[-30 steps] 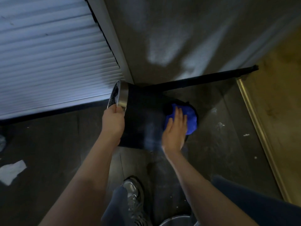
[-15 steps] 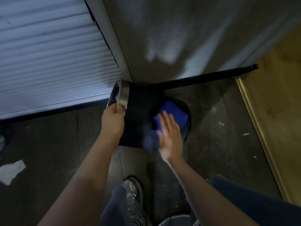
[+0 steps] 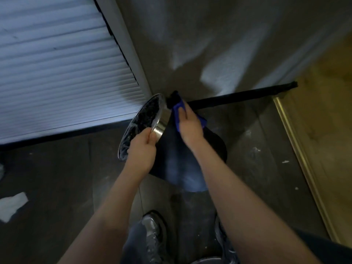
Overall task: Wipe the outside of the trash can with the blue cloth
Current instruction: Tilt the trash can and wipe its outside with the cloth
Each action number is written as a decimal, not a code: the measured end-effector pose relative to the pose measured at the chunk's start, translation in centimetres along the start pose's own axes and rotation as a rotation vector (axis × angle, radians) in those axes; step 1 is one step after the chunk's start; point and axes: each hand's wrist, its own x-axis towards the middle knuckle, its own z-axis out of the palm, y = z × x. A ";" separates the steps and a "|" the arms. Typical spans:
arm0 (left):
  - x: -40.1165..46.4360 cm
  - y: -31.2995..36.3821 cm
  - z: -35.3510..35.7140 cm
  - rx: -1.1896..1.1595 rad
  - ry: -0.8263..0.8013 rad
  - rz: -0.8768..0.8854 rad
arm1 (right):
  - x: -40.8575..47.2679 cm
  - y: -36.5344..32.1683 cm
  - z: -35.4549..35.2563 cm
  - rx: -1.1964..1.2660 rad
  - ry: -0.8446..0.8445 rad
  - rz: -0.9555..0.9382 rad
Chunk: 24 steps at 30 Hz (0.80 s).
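A black trash can (image 3: pixel 171 161) with a shiny metal top ring lies tilted on the dark floor, its mouth facing left toward the louvred door. My left hand (image 3: pixel 142 149) grips the metal rim at its near side. My right hand (image 3: pixel 188 124) presses the blue cloth (image 3: pixel 178 111) flat against the can's upper side, just behind the ring. Most of the cloth is hidden under my palm. A clear liner shows inside the can's mouth.
A white louvred door (image 3: pixel 57 73) fills the left. A grey wall (image 3: pixel 209 44) with black baseboard stands behind the can. A crumpled white paper (image 3: pixel 12 205) lies on the floor at left. A brass threshold strip (image 3: pixel 301 157) runs along the right. My shoe (image 3: pixel 152 231) is below.
My right hand slid the blue cloth from the can's base end up to just behind the metal ring. The can's mouth now shows more. My left hand kept its grip.
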 end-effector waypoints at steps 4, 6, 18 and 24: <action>-0.1 -0.2 -0.2 -0.120 -0.015 -0.039 | -7.2 -2.2 2.6 -0.210 0.011 -0.316; -0.7 -0.5 -0.6 -0.236 -0.033 -0.060 | -8.4 -2.4 3.1 -0.214 0.000 -0.319; -2.2 -3.2 -2.0 -0.014 0.007 -0.012 | 6.4 -2.6 1.1 0.088 -0.274 0.322; -1.1 -2.8 -1.8 -0.029 0.112 -0.077 | -5.8 -0.3 2.7 -0.187 -0.003 -0.337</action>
